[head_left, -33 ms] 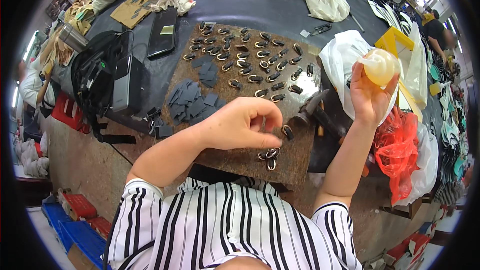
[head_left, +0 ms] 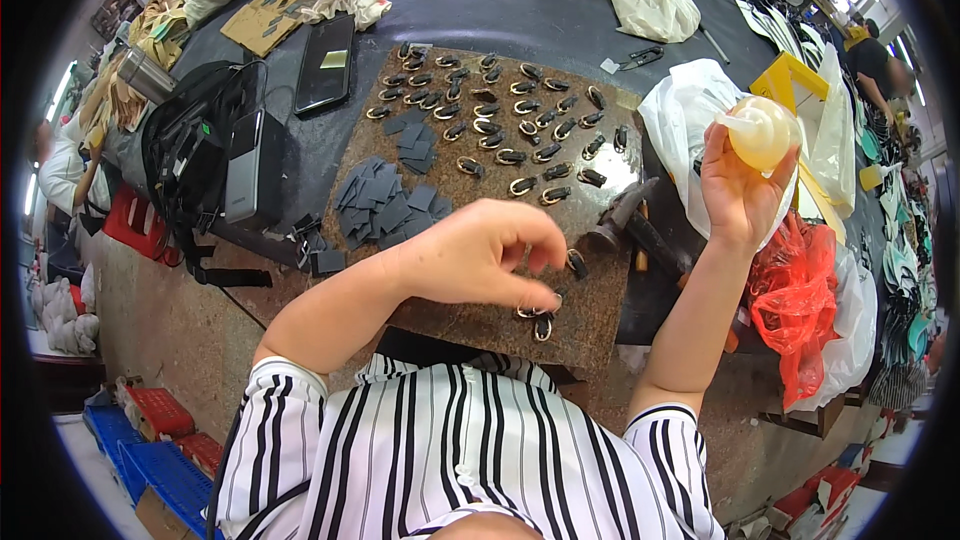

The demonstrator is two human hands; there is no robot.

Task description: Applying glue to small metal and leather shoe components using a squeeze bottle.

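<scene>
My right hand (head_left: 742, 190) is wrapped round a squat, translucent squeeze bottle (head_left: 765, 135) with yellowish contents, its pale nozzle pointing left. Over the near part of a brown board (head_left: 480, 330), my left hand (head_left: 495, 255) hovers with curled fingers, thumb and forefinger apart and nothing visible between them. Just beneath its thumb lie a few black tabs with gold rings (head_left: 542, 325), partly hidden by the hand. Another ringed tab (head_left: 576, 263) rests beside the fingertips. Many more ringed tabs (head_left: 510, 157) are spread over the far part of the board.
Loose dark grey patches (head_left: 375, 200) are heaped left of my left hand. A hammer (head_left: 610, 230) lies at the board's right edge. Beyond my right forearm sit a red plastic bag (head_left: 795, 290) and white bags. A black tablet (head_left: 325, 65) and a backpack (head_left: 185, 140) are at the left.
My left hand has shifted very slightly down, and its thumb now covers more of the near ringed tabs. My right hand and the bottle look unchanged.
</scene>
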